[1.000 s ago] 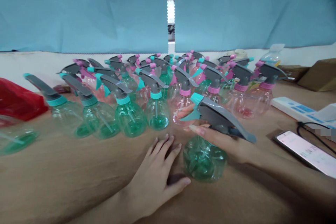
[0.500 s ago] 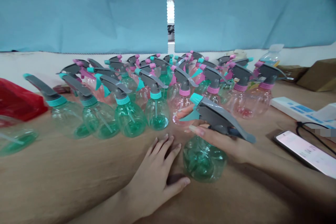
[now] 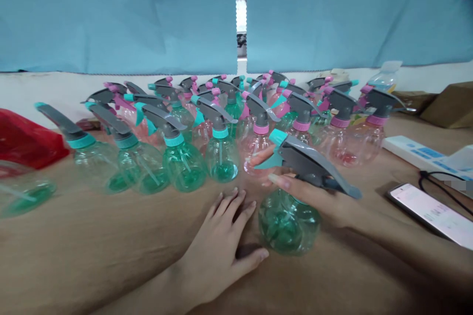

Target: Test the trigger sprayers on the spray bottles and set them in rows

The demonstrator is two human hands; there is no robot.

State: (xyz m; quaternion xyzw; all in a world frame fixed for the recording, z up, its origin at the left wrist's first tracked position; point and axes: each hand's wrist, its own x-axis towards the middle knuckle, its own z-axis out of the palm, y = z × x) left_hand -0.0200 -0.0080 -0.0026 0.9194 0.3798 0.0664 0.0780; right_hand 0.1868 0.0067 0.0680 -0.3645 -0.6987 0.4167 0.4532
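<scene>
My right hand (image 3: 306, 189) is wrapped round the neck of a green spray bottle (image 3: 289, 229), under its grey trigger head with turquoise nozzle and trigger. The bottle stands upright on the brown table (image 3: 148, 256); part of its collar is hidden behind my fingers. To its left, my left hand (image 3: 221, 243) lies flat on the table, fingers stretched out and holding nothing. Just beyond my hands stand a green spray bottle (image 3: 222, 162) with a turquoise collar and a pink spray bottle (image 3: 256, 150) with a pink collar, the latter partly covered by my right fingers.
Several more green and pink spray bottles (image 3: 184, 170) crowd the back of the table. On the right lie a phone (image 3: 430, 211), a black cable (image 3: 439, 184) and a white-and-blue box (image 3: 424, 155). A red bag (image 3: 31, 140) is at left; brown boxes (image 3: 453, 106) sit at far right.
Nearly everything is as before. The view has shifted very slightly; my right hand keeps its hold on the spray bottle and my left hand stays flat.
</scene>
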